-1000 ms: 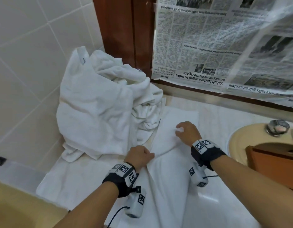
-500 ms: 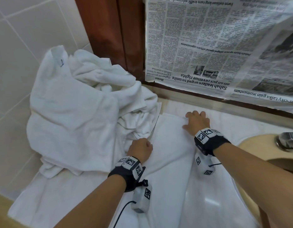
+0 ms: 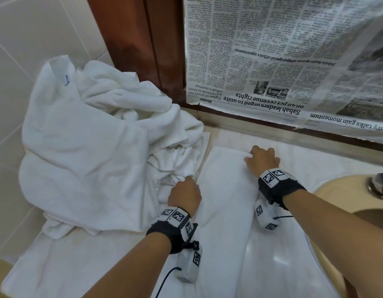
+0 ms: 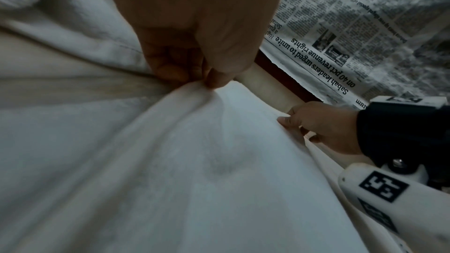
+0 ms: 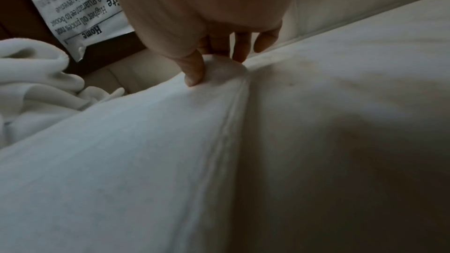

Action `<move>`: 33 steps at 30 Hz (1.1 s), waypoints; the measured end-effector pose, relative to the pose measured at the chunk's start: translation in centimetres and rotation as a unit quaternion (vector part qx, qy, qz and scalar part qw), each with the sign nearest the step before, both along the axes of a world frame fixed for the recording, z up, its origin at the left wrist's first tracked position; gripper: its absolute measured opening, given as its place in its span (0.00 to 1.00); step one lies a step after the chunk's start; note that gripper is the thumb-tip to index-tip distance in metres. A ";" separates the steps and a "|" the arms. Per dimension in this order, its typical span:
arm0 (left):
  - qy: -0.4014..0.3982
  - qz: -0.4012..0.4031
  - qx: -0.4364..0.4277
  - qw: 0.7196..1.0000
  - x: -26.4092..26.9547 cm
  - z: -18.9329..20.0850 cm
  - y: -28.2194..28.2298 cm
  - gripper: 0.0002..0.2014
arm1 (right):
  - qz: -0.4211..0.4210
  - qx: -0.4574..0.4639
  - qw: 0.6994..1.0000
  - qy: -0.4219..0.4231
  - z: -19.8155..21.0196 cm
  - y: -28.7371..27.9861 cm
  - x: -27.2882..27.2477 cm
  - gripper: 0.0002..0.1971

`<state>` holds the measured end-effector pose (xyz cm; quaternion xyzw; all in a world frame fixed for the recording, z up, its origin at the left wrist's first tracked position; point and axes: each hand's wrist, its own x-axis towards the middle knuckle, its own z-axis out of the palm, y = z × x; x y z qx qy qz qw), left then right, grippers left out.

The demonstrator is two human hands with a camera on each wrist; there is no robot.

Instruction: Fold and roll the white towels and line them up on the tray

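Observation:
A white towel (image 3: 227, 203) lies folded lengthwise on the counter between my hands. My left hand (image 3: 185, 193) pinches its left far corner between thumb and curled fingers (image 4: 209, 76). My right hand (image 3: 262, 160) pinches the right far corner (image 5: 219, 66) near the back wall. The towel (image 4: 194, 161) stretches taut between both grips. A heap of crumpled white towels (image 3: 96, 147) sits to the left against the tiled wall. No tray shows in any view.
Newspaper (image 3: 283, 61) covers the mirror behind the counter. A cream sink basin (image 3: 341, 196) with a metal tap (image 3: 381, 183) lies at the right. Another white cloth (image 3: 68, 265) is spread over the counter beneath the pile. A brown wooden frame (image 3: 143, 46) stands at the back.
Both hands have carried the towel's edge away from me toward the back wall, the right hand furthest. The folded layer now lies flatter and longer.

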<state>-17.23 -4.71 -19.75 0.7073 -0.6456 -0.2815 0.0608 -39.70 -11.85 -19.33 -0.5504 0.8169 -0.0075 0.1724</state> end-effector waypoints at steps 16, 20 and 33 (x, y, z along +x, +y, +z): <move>0.120 0.067 0.061 0.989 4.1 0.8 7.3 0.15 | 0.193 0.070 0.975 -0.085 0.7 12.2 6.8 0.32; 0.147 0.032 0.106 0.983 5.4 0.9 10.4 0.12 | 0.212 0.095 0.972 -0.047 -1.0 13.2 6.7 0.34; 0.087 -0.117 0.142 0.979 6.8 1.7 17.0 0.15 | 0.147 0.100 0.984 0.029 -0.9 16.7 10.3 0.37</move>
